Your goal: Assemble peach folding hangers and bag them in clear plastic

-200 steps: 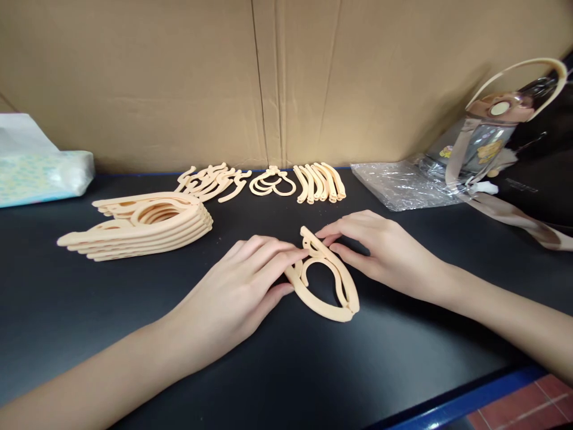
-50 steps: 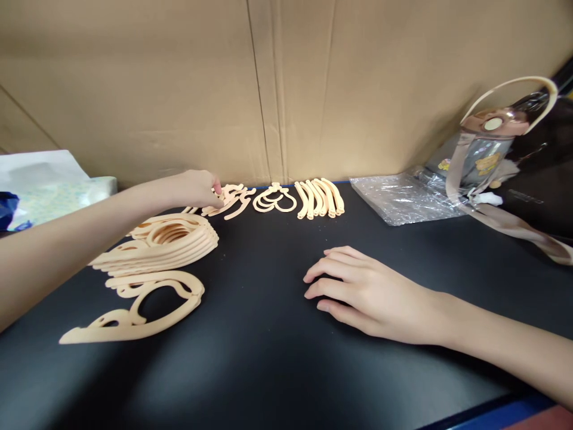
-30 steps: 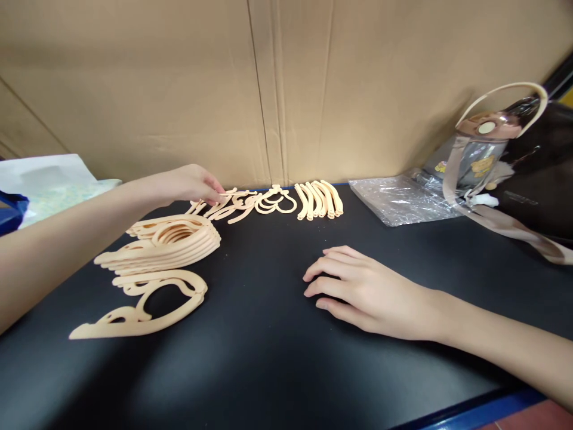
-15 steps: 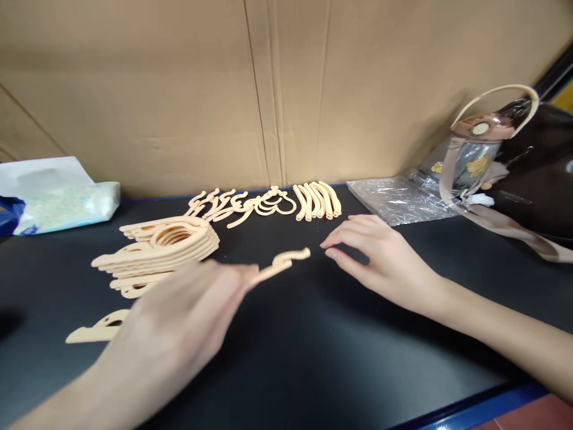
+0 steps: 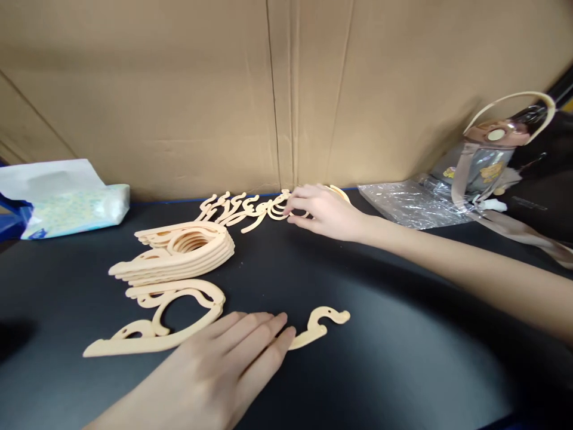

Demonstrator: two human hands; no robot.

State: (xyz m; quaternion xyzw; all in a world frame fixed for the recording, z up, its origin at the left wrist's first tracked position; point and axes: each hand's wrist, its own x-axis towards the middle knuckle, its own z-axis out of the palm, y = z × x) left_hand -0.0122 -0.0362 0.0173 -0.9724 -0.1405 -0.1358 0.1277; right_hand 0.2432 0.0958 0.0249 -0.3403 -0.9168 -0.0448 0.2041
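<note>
My left hand (image 5: pixel 242 358) is closed over one end of a cream plastic hanger hook (image 5: pixel 320 328), low over the black table. The hook's curved end sticks out to the right of the fingertips. My right hand (image 5: pixel 324 212) reaches to the back, its thumb and fingers apart at the ring-shaped hanger pieces (image 5: pixel 277 210). Behind it, the curved hanger arms (image 5: pixel 340 193) are mostly hidden. Left of my left hand lies a folded hanger (image 5: pixel 134 345) of the same cream plastic. Beyond it is a stack of folded hangers (image 5: pixel 179 263).
Several loose hook pieces (image 5: pixel 228 206) lie along the back edge, below a cardboard wall (image 5: pixel 201 89). At left is a soft white and blue pack (image 5: pixel 80 206). A clear plastic bag (image 5: pixel 403 203) and a strapped bottle (image 5: pixel 487 158) stand at right, beside a dark bag (image 5: pixel 541 179).
My left hand has moved down and nearer with the hook, uncovering the folded hanger. My right hand has moved up and left to the pieces at the back. The view has shifted slightly.
</note>
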